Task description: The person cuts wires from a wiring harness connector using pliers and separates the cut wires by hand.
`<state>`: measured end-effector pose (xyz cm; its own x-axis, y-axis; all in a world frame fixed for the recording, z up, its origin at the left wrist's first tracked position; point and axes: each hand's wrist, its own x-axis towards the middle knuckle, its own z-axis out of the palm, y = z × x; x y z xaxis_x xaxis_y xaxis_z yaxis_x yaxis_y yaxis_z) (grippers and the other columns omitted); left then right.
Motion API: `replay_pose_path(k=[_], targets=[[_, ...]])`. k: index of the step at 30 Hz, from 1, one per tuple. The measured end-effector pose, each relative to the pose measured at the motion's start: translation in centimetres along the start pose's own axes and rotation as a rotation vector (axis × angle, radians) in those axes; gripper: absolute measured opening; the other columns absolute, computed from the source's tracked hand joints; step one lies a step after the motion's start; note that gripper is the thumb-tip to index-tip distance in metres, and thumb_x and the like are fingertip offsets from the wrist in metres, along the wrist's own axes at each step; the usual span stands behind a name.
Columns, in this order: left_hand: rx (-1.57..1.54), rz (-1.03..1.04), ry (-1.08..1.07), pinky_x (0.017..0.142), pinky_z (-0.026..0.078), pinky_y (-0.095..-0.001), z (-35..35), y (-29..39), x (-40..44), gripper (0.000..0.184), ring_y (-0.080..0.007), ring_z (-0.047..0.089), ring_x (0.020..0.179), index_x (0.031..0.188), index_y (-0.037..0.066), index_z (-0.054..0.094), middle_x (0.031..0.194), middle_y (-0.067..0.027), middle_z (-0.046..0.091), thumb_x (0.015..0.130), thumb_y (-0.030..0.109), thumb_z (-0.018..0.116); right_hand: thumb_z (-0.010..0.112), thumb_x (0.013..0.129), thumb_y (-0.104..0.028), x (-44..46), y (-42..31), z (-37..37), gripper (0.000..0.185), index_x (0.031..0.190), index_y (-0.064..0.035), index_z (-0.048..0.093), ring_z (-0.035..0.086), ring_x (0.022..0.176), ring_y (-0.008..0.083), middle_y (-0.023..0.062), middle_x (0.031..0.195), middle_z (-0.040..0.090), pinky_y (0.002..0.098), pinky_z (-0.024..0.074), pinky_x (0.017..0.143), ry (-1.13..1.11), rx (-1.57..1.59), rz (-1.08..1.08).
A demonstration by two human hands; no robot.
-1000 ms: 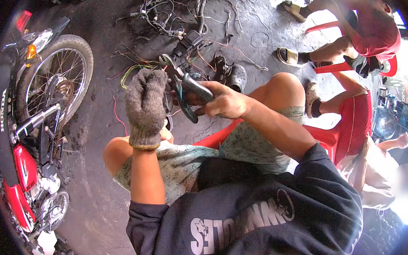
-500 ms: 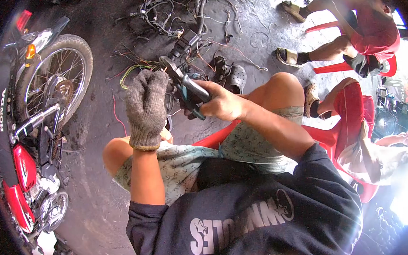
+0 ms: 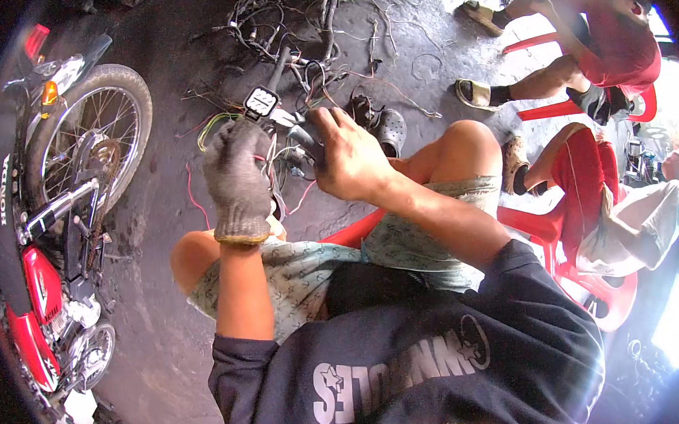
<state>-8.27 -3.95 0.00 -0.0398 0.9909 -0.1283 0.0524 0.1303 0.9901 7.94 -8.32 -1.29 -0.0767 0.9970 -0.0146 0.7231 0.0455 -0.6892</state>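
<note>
While holding mostly hidden pliers (image 3: 282,118) in the closed right hand (image 3: 347,153), curls the gloved left hand (image 3: 236,175) close to wires (image 3: 272,155); cannot tell its hold. Just beyond the gloved fingertips, see a lamp (image 3: 261,102); farther, on the floor (image 3: 159,316), see cables (image 3: 329,26); well apart, toward the left, see a bike (image 3: 42,277).

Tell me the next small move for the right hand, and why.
I'd probably ease the pliers away from the square lamp before squeezing: the right hand holds them close beside the lamp, and thin wires run beside the gloved left hand.
</note>
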Motion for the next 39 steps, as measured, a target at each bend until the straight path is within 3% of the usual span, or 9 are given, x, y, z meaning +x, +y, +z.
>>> replay_pose_path(k=[2, 10, 13, 21, 27, 30, 33, 35, 39], targets=[[-0.559, -0.230, -0.033, 0.063, 0.044, -0.0257, -0.6, -0.7, 0.6, 0.014, -0.0106, 0.057, 0.073, 0.089, 0.002, 0.065, 0.081, -0.0033, 0.064, 0.088, 0.013, 0.057, 0.060, 0.068, -0.005, 0.0, -0.2, 0.4, 0.058, 0.122, 0.0013, 0.041, 0.054, 0.101, 0.0363, 0.0211, 0.104, 0.053, 0.0434, 0.0453, 0.088, 0.055, 0.031, -0.085], [-0.564, -0.491, 0.097, 0.048, 0.038, -0.0273, -0.4, -0.6, 0.0, 0.016, -0.0111, 0.050, 0.054, 0.079, 0.007, 0.062, 0.064, 0.0016, 0.053, 0.088, 0.019, 0.055, 0.057, 0.063, 0.001, -0.8, 1.1, -0.2, 0.079, 0.138, -0.0036, 0.035, 0.053, 0.084, 0.0136, 0.0064, 0.101, 0.055, 0.0255, 0.0460, 0.070, -0.633, 1.050, 0.269], [-0.061, -0.256, -0.065, 0.056, 0.047, -0.0284, -1.1, -1.1, 0.8, 0.027, -0.0136, 0.058, 0.063, 0.094, 0.008, 0.066, 0.076, -0.0010, 0.063, 0.088, 0.030, 0.053, 0.057, 0.063, 0.001, -1.2, 0.7, -0.9, 0.079, 0.139, -0.0036, 0.035, 0.054, 0.082, 0.0139, 0.0057, 0.098, 0.055, 0.0270, 0.0478, 0.069, -0.624, 1.209, 0.312], [-0.539, -0.523, -0.189, 0.056, 0.048, -0.0239, 0.2, 1.8, -0.9, 0.022, -0.0093, 0.058, 0.063, 0.097, 0.003, 0.065, 0.077, -0.0016, 0.062, 0.090, 0.022, 0.056, 0.062, 0.064, -0.004, -0.2, 1.5, -2.2, 0.052, 0.114, 0.0010, 0.051, 0.053, 0.078, 0.0162, 0.0034, 0.090, 0.055, 0.0305, 0.0456, 0.069, -0.272, 0.637, 0.126], [-0.307, -0.334, -0.090, 0.056, 0.045, -0.0199, 0.4, 0.5, -0.9, 0.024, -0.0093, 0.054, 0.059, 0.096, 0.003, 0.065, 0.078, -0.0015, 0.060, 0.089, 0.026, 0.060, 0.070, 0.063, -0.020, 0.4, 1.4, -3.3, 0.051, 0.105, 0.0016, 0.050, 0.060, 0.092, 0.0422, 0.0269, 0.092, 0.061, 0.0472, 0.0465, 0.078, 0.012, 0.172, 0.131], [-0.227, -0.480, -0.032, 0.050, 0.037, -0.0263, -0.1, -0.3, 0.5, 0.028, -0.0091, 0.043, 0.052, 0.073, 0.010, 0.058, 0.066, 0.0011, 0.050, 0.088, 0.033, 0.062, 0.069, 0.064, -0.016, -0.6, 0.8, -2.6, 0.049, 0.105, 0.0012, 0.048, 0.059, 0.082, 0.0320, 0.0209, 0.086, 0.059, 0.0409, 0.0449, 0.073, -0.179, 0.409, 0.145], [0.528, 0.102, 0.238, 0.045, 0.038, -0.0290, 0.5, -0.5, 2.1, 0.025, -0.0102, 0.048, 0.051, 0.061, 0.009, 0.058, 0.052, 0.0011, 0.048, 0.077, 0.026, 0.067, 0.065, 0.067, -0.007, -2.5, 0.9, -2.3, 0.051, 0.115, -0.0022, 0.049, 0.056, 0.075, 0.0186, 0.0087, 0.085, 0.057, 0.0315, 0.0450, 0.063, -0.497, 1.113, 0.389], [0.693, 0.180, 0.239, 0.046, 0.040, -0.0292, 0.5, 0.1, 2.5, 0.025, -0.0118, 0.053, 0.052, 0.057, 0.007, 0.058, 0.054, 0.0001, 0.052, 0.074, 0.023, 0.067, 0.063, 0.069, 0.000, -2.8, 1.9, -2.1, 0.056, 0.122, -0.0022, 0.048, 0.059, 0.070, 0.0176, 0.0091, 0.087, 0.058, 0.0300, 0.0466, 0.052, -0.712, 1.761, 0.396], [0.232, -0.164, 0.057, 0.051, 0.042, -0.0321, 0.6, 0.9, 2.3, 0.032, -0.0170, 0.054, 0.053, 0.065, 0.006, 0.060, 0.057, -0.0067, 0.054, 0.078, 0.034, 0.062, 0.063, 0.068, -0.002, -1.6, 2.2, -3.8, 0.048, 0.115, -0.0032, 0.051, 0.057, 0.069, 0.0161, 0.0074, 0.086, 0.059, 0.0281, 0.0474, 0.052, -0.444, 1.378, 0.397]])
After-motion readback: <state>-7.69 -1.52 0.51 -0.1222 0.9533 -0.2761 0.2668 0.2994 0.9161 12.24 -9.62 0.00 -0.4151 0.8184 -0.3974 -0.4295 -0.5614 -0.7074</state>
